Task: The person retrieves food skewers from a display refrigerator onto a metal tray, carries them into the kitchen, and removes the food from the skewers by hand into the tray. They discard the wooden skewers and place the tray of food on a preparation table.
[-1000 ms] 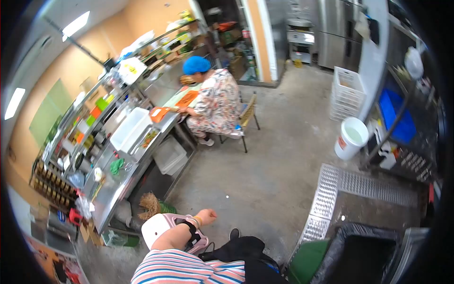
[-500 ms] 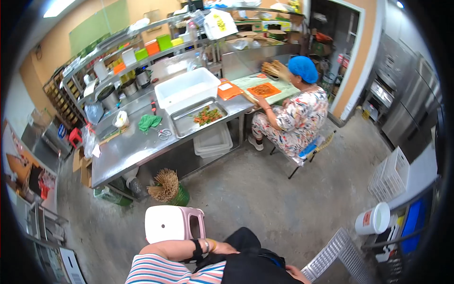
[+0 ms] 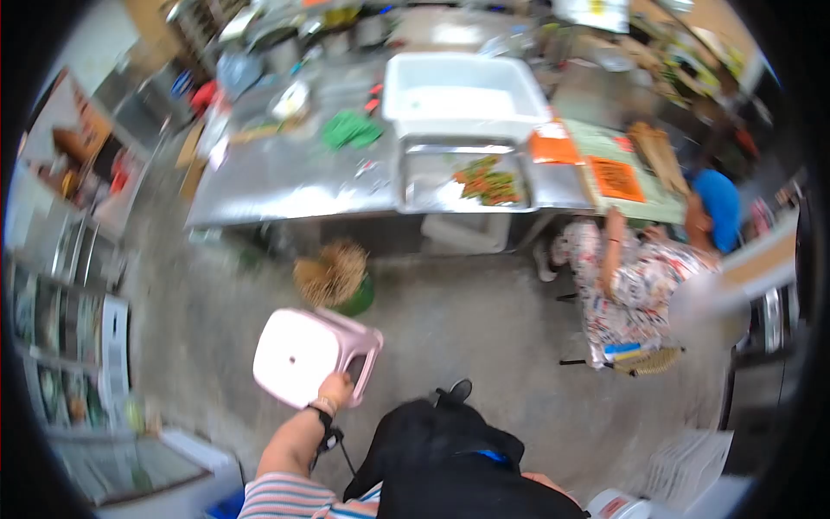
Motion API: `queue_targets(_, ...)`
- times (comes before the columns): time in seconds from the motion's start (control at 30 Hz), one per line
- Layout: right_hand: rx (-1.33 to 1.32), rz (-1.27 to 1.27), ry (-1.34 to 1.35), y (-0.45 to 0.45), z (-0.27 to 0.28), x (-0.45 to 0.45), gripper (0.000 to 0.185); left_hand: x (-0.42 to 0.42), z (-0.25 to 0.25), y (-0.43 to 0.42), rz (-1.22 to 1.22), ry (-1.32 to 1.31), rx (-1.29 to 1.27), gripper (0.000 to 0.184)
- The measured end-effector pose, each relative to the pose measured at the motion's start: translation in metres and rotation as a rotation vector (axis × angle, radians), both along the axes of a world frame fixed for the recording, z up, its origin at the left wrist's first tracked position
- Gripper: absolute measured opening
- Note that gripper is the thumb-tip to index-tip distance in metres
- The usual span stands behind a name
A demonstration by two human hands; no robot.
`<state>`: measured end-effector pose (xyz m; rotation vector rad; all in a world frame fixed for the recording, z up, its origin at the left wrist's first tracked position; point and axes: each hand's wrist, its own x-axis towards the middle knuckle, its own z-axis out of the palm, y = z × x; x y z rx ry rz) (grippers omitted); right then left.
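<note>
My left hand (image 3: 335, 389) is closed on the near right edge of a pink and white plastic stool (image 3: 298, 356), which stands tilted in view on the floor. Of my right hand (image 3: 546, 481), only a small strip shows at the bottom, beside my black apron (image 3: 458, 467); its fingers are hidden. Beyond the stool is a green container (image 3: 356, 298) full of thin wooden sticks (image 3: 333, 272).
A steel table (image 3: 285, 177) holds a white tub (image 3: 462, 91), a metal tray (image 3: 419, 177) with food pieces, a green cloth (image 3: 351, 130) and orange packets. At right, a person in a blue cap (image 3: 718, 208) sits at the table. A white bucket (image 3: 616, 503) stands bottom right.
The view has swung left and closer to the table. My left hand has moved from my lap onto the stool's edge. The seated person's raised hand has come down.
</note>
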<state>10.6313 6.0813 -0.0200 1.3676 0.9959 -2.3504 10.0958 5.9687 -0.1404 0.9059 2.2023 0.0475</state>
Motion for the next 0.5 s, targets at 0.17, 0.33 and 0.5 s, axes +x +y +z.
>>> queue_targets(0.17, -0.205, 0.095, -0.155, 0.059, -0.072, 0.069, 0.042, -0.022, -0.012, 0.01, 0.118, 0.096, -0.129, 0.041)
queue_targets(0.33, -0.158, 0.165, -0.351, 0.106, -0.059, 0.039, 0.039, -0.077, -0.067, 0.032, 0.086, -0.103, -0.021, 0.041)
queue_targets(0.5, -0.152, 0.273, -0.459, 0.135, -0.04, -0.016, 0.037, -0.129, -0.014, 0.058, 1.431, -0.78, 0.449, 0.026)
